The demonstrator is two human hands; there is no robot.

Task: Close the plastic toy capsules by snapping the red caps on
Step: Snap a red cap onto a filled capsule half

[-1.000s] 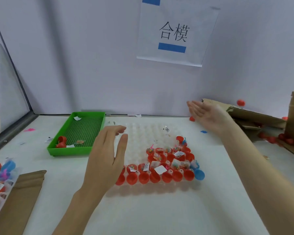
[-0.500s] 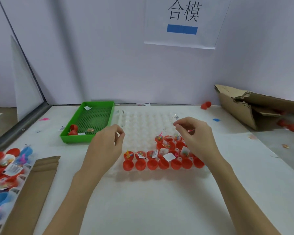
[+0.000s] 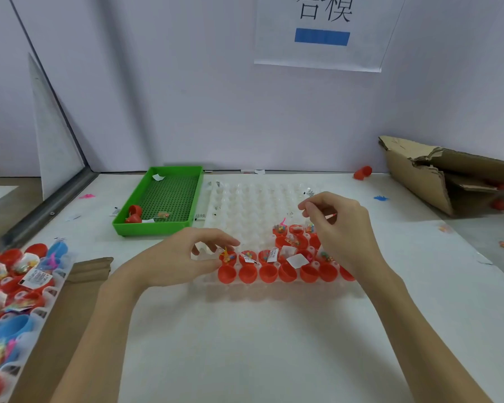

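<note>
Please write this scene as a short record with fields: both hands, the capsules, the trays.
left hand: fingers curled at the near-left capsule, grip unclear
right hand: pinches a thin pink piece above the capsules
capsules: red, open, with toys and paper slips, in the near rows
clear tray: far cells hold no capsules
green tray: left of it, red caps inside

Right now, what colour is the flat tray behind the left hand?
Green, with a dotted grid floor, clearest in the head view.
</note>
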